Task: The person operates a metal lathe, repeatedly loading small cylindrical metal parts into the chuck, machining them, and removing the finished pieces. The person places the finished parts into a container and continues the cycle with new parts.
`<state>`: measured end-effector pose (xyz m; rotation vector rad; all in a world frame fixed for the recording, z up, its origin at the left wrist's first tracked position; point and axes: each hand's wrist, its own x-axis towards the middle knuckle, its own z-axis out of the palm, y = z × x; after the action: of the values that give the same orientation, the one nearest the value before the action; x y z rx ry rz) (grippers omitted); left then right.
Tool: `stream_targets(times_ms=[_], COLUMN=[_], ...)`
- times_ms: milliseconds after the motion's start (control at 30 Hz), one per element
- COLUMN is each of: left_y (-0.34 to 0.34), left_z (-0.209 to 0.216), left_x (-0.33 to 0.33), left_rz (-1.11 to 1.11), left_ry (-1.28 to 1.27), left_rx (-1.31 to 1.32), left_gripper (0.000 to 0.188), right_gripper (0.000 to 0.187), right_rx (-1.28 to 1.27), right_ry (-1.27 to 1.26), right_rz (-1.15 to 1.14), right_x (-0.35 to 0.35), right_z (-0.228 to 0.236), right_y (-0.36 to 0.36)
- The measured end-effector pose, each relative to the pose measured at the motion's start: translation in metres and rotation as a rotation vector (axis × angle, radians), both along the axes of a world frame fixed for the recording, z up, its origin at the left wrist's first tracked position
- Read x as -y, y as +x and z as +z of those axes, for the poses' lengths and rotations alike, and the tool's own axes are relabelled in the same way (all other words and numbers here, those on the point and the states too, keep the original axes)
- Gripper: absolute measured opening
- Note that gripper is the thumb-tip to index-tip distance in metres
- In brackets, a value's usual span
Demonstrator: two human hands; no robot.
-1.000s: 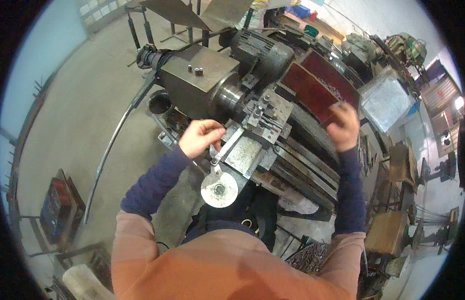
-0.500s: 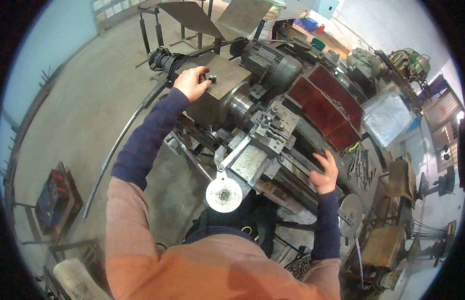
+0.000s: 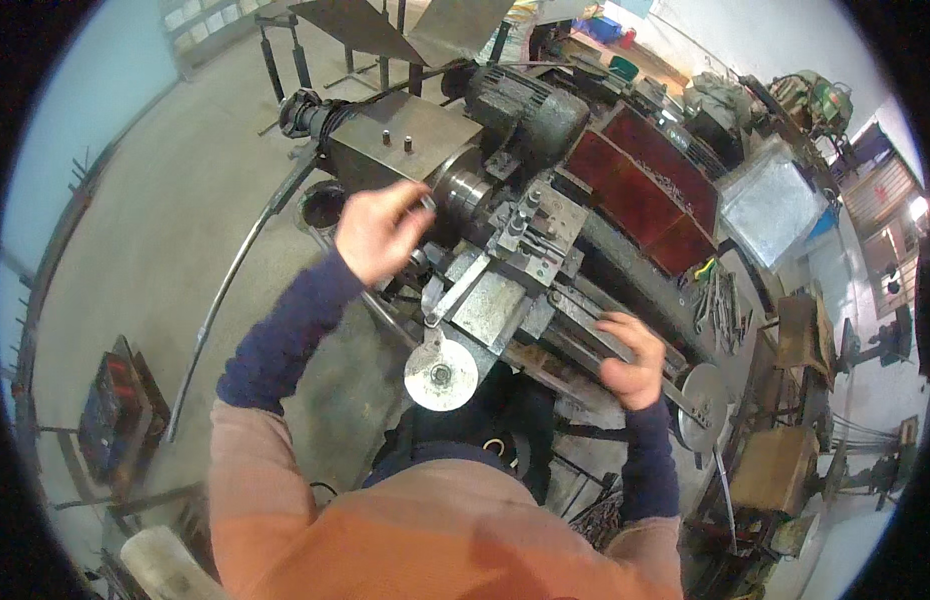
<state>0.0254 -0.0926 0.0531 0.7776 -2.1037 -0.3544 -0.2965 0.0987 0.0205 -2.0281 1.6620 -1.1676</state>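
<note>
My left hand (image 3: 378, 236) is closed in a pinch, slightly blurred, in front of the lathe's headstock (image 3: 400, 130). A small shiny metal piece (image 3: 428, 203) shows at its fingertips, close to the round steel chuck (image 3: 467, 192). Two small dark metal cylinders (image 3: 408, 145) stand upright on the flat headstock top. My right hand (image 3: 637, 362) is at the lathe's bed rails (image 3: 590, 320), fingers curved and thumb apart, with nothing seen in it. Between the hands lies the tool post (image 3: 530, 235) on its carriage, with a round pale handwheel (image 3: 441, 376) on the near side.
A long metal lever (image 3: 235, 290) slants down at the left. Behind the lathe are a motor (image 3: 530, 105) and a dark red metal tray (image 3: 645, 185). Several hand tools (image 3: 720, 310) lie at the right, past another handwheel (image 3: 702, 405).
My left hand has come down from the headstock top toward the chuck, with a small metal piece at its fingertips. My right hand has lowered slightly toward the rails.
</note>
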Motion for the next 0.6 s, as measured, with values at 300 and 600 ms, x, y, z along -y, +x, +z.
stream_targets(times_ms=[300, 600], left_y=[-0.049, -0.043], left_z=[-0.044, -0.054], left_x=[-0.075, -0.082], left_rz=[-0.501, -0.665], left_ry=[0.725, 1.241], left_rx=[-0.276, -0.470], left_gripper=[0.023, 0.022], right_gripper=[0.047, 0.040], right_rx=[0.063, 0.055], right_ry=[0.009, 0.042], right_rz=[0.395, 0.382], right_x=[0.029, 0.024], right_z=[0.019, 0.026], right_y=[0.094, 0.101])
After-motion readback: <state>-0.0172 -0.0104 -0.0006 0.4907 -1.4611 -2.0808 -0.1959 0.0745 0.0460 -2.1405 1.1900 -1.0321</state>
